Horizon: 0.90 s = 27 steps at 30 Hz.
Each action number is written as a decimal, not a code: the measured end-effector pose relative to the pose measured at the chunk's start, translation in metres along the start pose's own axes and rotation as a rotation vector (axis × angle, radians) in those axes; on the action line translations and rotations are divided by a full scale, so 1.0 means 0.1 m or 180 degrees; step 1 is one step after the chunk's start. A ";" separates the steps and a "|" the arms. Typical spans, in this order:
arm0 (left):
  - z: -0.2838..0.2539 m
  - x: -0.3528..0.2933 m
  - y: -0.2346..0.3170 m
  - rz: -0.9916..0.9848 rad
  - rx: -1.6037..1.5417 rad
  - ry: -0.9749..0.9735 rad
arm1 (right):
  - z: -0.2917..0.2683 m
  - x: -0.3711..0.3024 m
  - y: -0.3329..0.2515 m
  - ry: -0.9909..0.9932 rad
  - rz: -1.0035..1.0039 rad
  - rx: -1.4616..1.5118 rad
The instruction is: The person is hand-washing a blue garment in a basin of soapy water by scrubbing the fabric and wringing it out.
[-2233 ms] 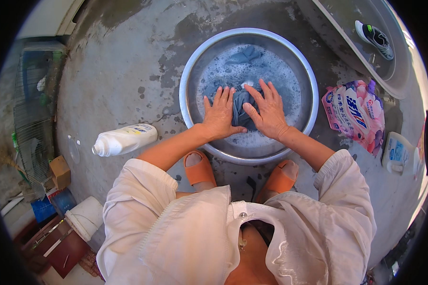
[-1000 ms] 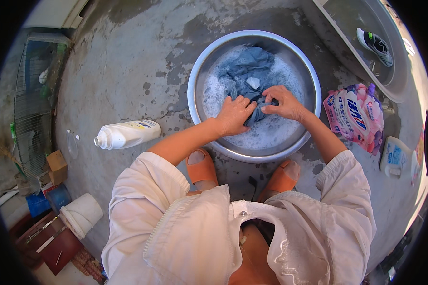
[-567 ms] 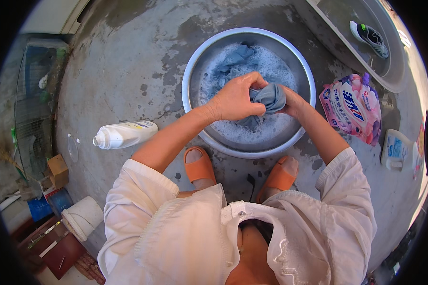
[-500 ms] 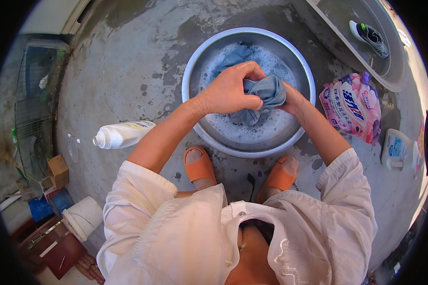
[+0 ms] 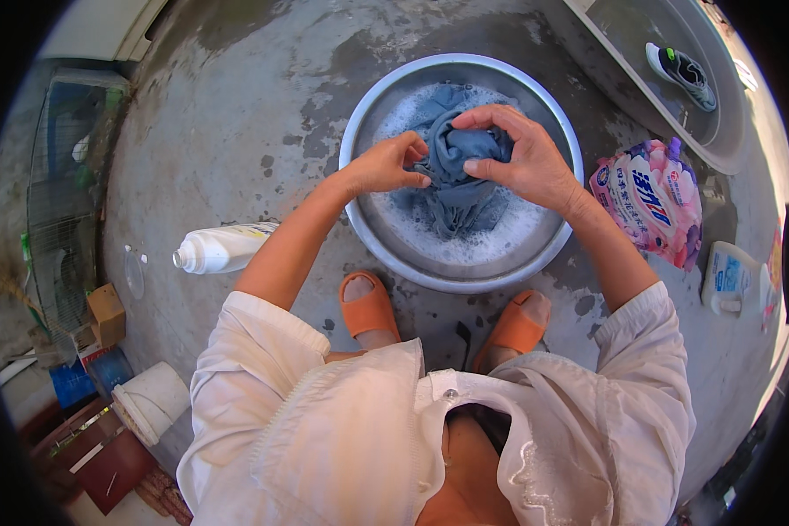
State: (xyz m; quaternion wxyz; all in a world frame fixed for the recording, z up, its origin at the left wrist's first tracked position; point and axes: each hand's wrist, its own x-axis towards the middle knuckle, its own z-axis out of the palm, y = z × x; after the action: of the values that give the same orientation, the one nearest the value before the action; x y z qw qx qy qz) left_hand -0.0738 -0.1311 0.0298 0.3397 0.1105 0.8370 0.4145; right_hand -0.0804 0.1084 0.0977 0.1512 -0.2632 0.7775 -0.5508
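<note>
A bunched, wet blue cloth lies in soapy water in a round metal basin. My left hand is at the cloth's left edge, its fingers curled against the fabric and the thumb below them. From the right, my right hand grips the raised bunch, fingers over the top and thumb pressing its near side. Folds spread below both hands into the white suds. The fabric partly hides the fingertips.
A white bottle lies left of the basin. To the right are a pink-and-purple detergent pouch and a white jug. A large grey tub holds a sneaker. My feet wear orange slippers. A white bucket lies lower left.
My hands have moved apart. The cloth, earlier lifted and squeezed between them, now lies lower and looser in the basin. My right hand has come over its top.
</note>
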 end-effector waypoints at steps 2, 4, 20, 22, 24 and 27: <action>0.20 0.08 -0.28 0.0079 0.0713 0.0368 | 0.18 -0.08 0.10 -0.0271 0.0274 -0.0438; 0.39 0.11 -0.12 -0.0093 0.1270 0.0125 | 0.33 -0.23 0.38 -0.0340 0.0703 -0.0582; 0.89 0.71 -0.36 0.0083 0.1977 0.0202 | 1.04 -0.30 1.39 0.0742 0.0934 -0.2014; 0.87 0.81 -0.44 0.0184 0.1706 0.0351 | 0.89 -0.12 1.52 0.0463 0.1367 -0.1675; 0.80 0.87 -0.36 -0.0081 0.1590 0.0190 | 0.76 0.05 1.62 0.0363 0.1765 -0.1556; 0.69 0.96 -0.35 -0.0407 0.0972 -0.0316 | 0.66 0.26 1.69 0.0404 0.1971 -0.1569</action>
State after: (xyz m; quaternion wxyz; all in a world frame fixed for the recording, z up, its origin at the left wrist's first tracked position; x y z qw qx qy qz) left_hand -0.0963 -0.0658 -0.0722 0.3856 0.1277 0.8778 0.2540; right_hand -0.1078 0.0849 -0.0824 0.1942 -0.0103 0.9367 -0.2913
